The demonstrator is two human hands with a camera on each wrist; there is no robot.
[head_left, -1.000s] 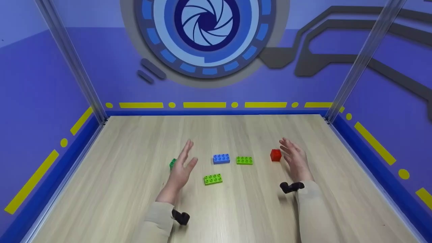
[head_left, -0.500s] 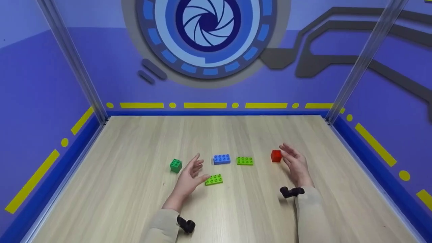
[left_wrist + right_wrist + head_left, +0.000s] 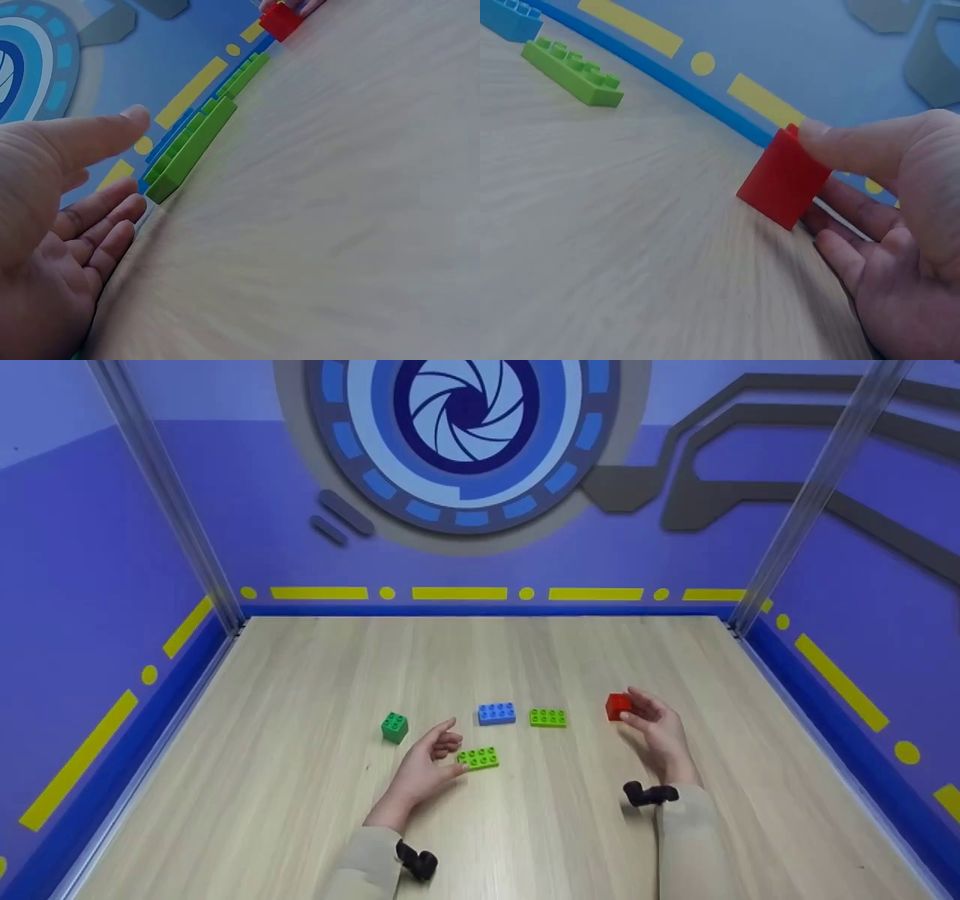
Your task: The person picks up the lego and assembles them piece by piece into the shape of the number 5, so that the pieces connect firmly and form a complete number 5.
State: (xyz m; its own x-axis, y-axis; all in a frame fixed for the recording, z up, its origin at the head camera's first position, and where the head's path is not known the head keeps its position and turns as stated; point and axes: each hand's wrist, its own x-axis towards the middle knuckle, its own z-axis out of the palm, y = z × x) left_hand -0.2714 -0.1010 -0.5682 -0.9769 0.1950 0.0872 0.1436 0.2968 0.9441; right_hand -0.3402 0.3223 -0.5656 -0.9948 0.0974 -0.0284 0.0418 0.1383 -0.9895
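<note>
Now we see the right hand (image 3: 664, 735) pinching the red block (image 3: 780, 180), its thumb over the block's upper edge and the other fingers partly hidden behind. A second ago that hand only stood beside the block, so we judge that reaching has turned into holding. The block's base looks to be down on the table (image 3: 570, 825), and we would not call it lifted.

The left hand (image 3: 421, 772) has changed more: it has come away from the dark green block (image 3: 394, 727), which it partly covered, and turned toward the nearer light-green brick (image 3: 480, 757). Its thumb and fingers are spread at the brick's left end without gripping it; whether the thumb touches, we cannot tell. We read this as one piece in hand and the second only approached.

Further out, the blue brick (image 3: 496, 714) lies beyond the nearer light-green brick, with the farther light-green brick (image 3: 548, 718) just to its right, and neither is touched. The dark green block, now in full view, stands by itself to the left of the left hand. Past the table's far edge we have the blue-violet back wall (image 3: 420, 566) with its yellow dashes
</note>
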